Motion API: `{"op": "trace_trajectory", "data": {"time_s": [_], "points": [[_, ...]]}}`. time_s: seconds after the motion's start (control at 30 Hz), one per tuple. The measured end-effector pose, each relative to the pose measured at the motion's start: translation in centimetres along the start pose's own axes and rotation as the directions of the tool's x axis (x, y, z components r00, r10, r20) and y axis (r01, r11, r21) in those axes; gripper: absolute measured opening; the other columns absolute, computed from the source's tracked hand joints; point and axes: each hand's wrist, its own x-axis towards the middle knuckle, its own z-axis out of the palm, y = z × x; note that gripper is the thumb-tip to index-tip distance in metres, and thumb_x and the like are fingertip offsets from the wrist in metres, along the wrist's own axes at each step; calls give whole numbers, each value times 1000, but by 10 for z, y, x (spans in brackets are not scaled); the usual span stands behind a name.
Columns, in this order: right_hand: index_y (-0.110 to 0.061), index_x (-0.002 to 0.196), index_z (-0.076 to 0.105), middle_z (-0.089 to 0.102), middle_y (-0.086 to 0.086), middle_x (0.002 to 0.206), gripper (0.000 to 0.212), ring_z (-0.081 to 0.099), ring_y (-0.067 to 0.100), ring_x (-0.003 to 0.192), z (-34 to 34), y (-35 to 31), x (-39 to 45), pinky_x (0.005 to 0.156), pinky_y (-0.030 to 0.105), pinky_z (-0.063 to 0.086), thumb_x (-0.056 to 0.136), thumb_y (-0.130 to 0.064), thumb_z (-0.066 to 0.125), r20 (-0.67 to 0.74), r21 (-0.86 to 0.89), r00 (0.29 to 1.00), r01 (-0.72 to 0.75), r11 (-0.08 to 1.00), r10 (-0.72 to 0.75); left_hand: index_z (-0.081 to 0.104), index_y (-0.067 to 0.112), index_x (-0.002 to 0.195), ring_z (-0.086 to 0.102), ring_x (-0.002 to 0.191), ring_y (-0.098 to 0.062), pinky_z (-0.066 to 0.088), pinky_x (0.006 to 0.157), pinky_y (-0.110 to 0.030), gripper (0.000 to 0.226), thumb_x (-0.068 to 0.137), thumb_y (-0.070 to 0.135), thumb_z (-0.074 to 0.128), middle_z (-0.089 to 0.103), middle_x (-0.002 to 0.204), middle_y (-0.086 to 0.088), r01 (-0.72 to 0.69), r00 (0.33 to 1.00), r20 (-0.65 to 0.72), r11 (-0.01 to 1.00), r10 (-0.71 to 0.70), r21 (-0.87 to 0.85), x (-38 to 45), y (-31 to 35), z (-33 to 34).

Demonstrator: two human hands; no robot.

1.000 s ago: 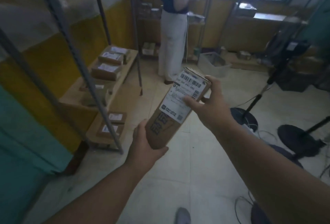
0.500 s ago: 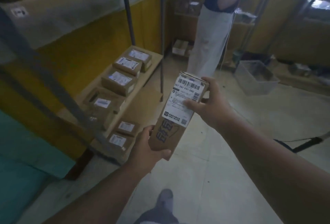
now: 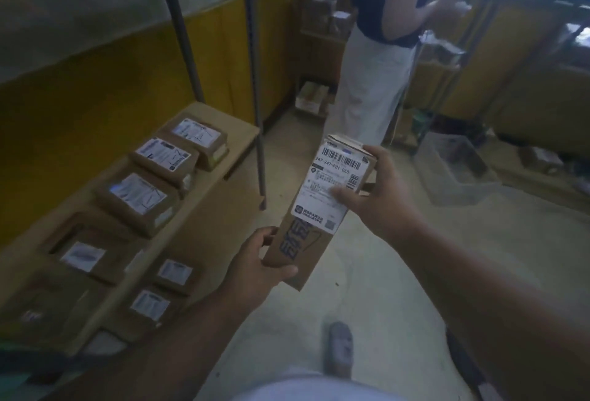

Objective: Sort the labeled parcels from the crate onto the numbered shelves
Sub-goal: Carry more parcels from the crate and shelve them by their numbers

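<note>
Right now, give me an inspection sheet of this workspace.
Surface: low wooden shelf at left, pale concrete floor.
Job's things: tall brown cardboard parcel with white barcode label, held tilted; flat brown labelled parcels in a row on the shelf.
Clutter: clear plastic crate on the floor.
Grippers: left hand grips the parcel's lower end; right hand holds the upper end, thumb on the label.
Cables: nothing seen.
Surroundings: another person in a dark top and pale trousers; yellow wall.
</note>
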Motion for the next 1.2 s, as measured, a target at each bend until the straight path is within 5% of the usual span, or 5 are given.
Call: {"op": "trace_trajectory", "data": {"time_s": [0.23,0.37,0.47,0.93,1.2], "points": [[-41,135,35,64,-18,111,80,64,3,99,6,-4,145,81,31,59,74,-31,86,317,-92,944,124,988,-89,57,18,124,68,89,-14,57,60,-22,60,75,-6,82,67,113,3,71,934,-332,978,-135,-198,72,31,28],[-32,140,34,61,-24,98,79,61,-10,86,42,-23,204,63,7,49,79,-25,83,487,-64,859,218,974,-160,57,22,128,69,94,-17,57,63,-29,62,76,3,85,66,120,1,122,853,-452,942,-260,-311,99,31,19],[-26,141,34,60,-26,97,78,63,-10,87,80,-32,243,72,15,56,80,-24,82,587,-58,786,279,958,-194,53,23,133,70,97,-22,56,62,-29,71,71,11,88,66,125,-1,119,798,-528,935,-291,-335,122,28,6],[-20,145,30,66,-4,122,73,62,15,99,174,-68,428,74,31,50,88,-23,75,695,-177,685,456,872,-217,55,28,118,66,85,-14,56,61,-31,49,83,2,78,66,109,2,58,709,-550,814,-442,-579,293,73,-26],[-21,151,22,58,-8,126,85,56,13,112,228,-54,517,73,16,43,86,-21,77,884,-53,406,582,811,-233,58,27,107,66,84,-24,55,52,-27,41,83,-1,77,64,113,-10,-32,483,-642,720,-596,-693,381,84,5]]}}
